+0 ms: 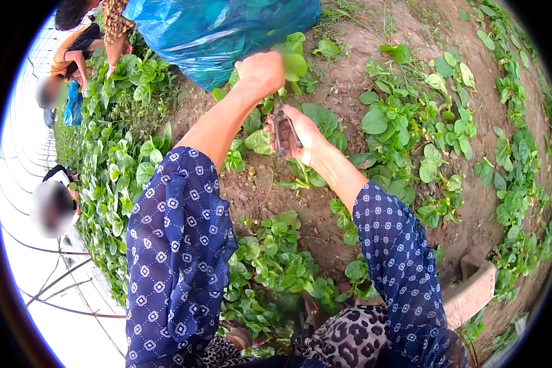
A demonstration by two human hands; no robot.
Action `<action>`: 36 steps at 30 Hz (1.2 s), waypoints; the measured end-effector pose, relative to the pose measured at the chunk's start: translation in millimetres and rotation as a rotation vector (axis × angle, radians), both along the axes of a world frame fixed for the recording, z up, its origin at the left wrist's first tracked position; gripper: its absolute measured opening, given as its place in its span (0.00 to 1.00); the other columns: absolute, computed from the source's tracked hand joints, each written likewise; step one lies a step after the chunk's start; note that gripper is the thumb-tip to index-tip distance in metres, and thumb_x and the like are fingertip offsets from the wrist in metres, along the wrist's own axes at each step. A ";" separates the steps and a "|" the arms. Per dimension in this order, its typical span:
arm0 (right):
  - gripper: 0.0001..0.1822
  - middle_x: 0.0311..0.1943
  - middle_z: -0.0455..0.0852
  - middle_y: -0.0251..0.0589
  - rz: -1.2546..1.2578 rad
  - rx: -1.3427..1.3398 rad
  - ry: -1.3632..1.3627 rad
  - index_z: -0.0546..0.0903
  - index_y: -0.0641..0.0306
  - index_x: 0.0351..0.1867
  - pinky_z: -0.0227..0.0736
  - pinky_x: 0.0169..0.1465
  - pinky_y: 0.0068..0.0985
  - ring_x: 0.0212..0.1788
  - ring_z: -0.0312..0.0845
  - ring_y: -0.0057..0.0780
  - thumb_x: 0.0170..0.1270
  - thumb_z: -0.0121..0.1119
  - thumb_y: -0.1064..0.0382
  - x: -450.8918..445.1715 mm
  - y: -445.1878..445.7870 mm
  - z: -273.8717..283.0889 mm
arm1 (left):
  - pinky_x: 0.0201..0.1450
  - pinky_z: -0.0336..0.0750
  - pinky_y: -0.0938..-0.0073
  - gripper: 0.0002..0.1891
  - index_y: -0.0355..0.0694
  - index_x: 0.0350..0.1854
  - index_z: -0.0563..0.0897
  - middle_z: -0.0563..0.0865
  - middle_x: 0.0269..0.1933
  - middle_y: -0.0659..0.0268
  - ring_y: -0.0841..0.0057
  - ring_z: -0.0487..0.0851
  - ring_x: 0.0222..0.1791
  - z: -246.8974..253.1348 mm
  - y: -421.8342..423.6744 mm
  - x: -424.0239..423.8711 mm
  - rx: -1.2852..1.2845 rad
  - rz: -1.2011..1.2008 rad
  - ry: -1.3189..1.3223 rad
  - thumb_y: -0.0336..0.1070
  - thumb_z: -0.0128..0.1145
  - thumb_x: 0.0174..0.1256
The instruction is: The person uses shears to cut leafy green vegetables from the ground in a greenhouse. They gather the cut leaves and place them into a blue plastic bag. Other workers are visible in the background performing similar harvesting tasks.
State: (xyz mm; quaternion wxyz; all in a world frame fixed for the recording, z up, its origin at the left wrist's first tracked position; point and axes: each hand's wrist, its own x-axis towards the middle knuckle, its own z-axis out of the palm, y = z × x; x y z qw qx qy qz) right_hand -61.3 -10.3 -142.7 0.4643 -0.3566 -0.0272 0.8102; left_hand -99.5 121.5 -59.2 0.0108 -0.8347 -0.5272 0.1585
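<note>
My left hand (263,72) is curled into a fist beside a blue plastic bag (221,41) that bulges with greens. Round green leaves (294,66), partly blurred, stick out past its knuckles; their stems are hidden by the fingers. In my right hand (303,133) lies a pair of pruning shears (281,133), handles across the palm and the spring visible between them. The blades point toward the leaves below my left hand, and their tips are hard to make out. Large leaves (319,118) of a low plant surround the right hand, close to the soil.
Leafy rows (395,119) grow on both sides of bare soil (349,83). A wooden stool (471,290) stands at lower right. At left, several people crouch among the plants, one person's arm (115,50) near the bag. Another blue bag (73,105) lies farther off, beside a netted frame.
</note>
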 end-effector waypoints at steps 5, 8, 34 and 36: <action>0.24 0.27 0.83 0.34 -0.039 -0.002 -0.014 0.77 0.57 0.39 0.78 0.26 0.27 0.24 0.81 0.26 0.74 0.35 0.41 0.4 -8.1 2.5 | 0.52 0.76 0.54 0.18 0.45 0.49 0.84 0.87 0.44 0.51 0.56 0.85 0.48 -4.2 -5.0 6.7 0.020 0.054 -0.082 0.30 0.54 0.53; 0.24 0.28 0.83 0.34 -0.042 -0.007 -0.019 0.77 0.58 0.40 0.75 0.25 0.26 0.24 0.79 0.25 0.74 0.36 0.42 -4.0 -10.4 9.7 | 0.52 0.77 0.60 0.17 0.42 0.46 0.86 0.87 0.41 0.48 0.56 0.85 0.46 -21.8 6.2 -2.2 0.031 -0.028 -0.228 0.31 0.55 0.54; 0.30 0.43 0.83 0.38 -0.020 0.140 0.376 0.80 0.62 0.51 0.75 0.33 0.27 0.32 0.78 0.32 0.69 0.44 0.37 -29.3 -14.5 3.8 | 0.44 0.81 0.66 0.14 0.33 0.50 0.76 0.83 0.44 0.61 0.71 0.83 0.40 64.2 -113.8 -269.3 -0.357 0.922 -1.686 0.28 0.60 0.63; 0.30 0.41 0.83 0.39 -0.026 0.133 0.431 0.80 0.62 0.51 0.75 0.33 0.27 0.31 0.78 0.31 0.69 0.45 0.37 -35.5 -14.0 4.2 | 0.41 0.82 0.68 0.12 0.33 0.47 0.78 0.84 0.41 0.61 0.72 0.84 0.36 62.8 -121.6 -280.6 -0.349 0.934 -1.705 0.27 0.60 0.62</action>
